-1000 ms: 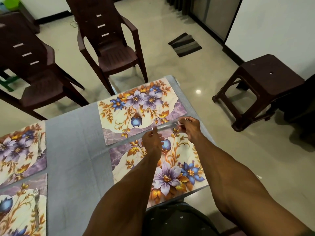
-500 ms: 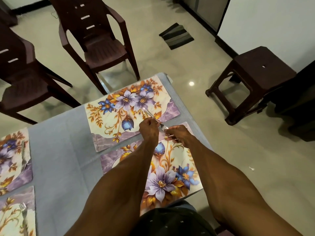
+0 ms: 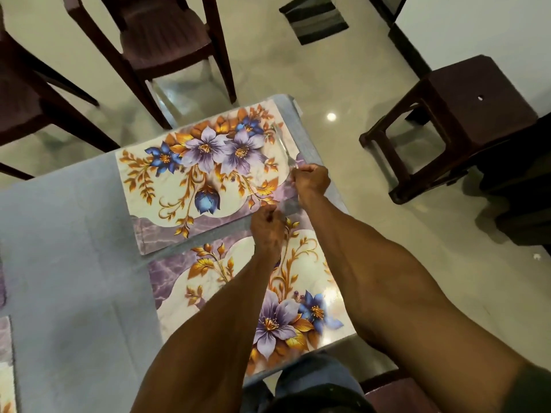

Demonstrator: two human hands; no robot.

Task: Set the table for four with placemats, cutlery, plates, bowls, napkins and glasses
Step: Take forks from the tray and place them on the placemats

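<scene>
Two floral placemats lie on the grey table (image 3: 74, 248), a far placemat (image 3: 167, 186) and a near placemat (image 3: 208, 281). My right hand (image 3: 311, 181) is at the far placemat's right edge and pinches the handle of a fork (image 3: 284, 144). The fork is blurred and points away from me along that edge. My left hand (image 3: 267, 234) hovers over the gap between the two mats. Its fingers are curled round a second piece of cutlery (image 3: 287, 207), which is blurred and mostly hidden.
Two dark brown plastic chairs (image 3: 161, 46) (image 3: 18, 93) stand beyond the table's far side. A brown stool (image 3: 465, 114) is on the floor to the right, and a striped floor mat (image 3: 316, 19) is at the top. Another placemat (image 3: 6, 368) shows at the left edge.
My hands held the cutlery together and have now parted. The right hand has carried a fork to the far placemat's right edge. The camera has tilted down.
</scene>
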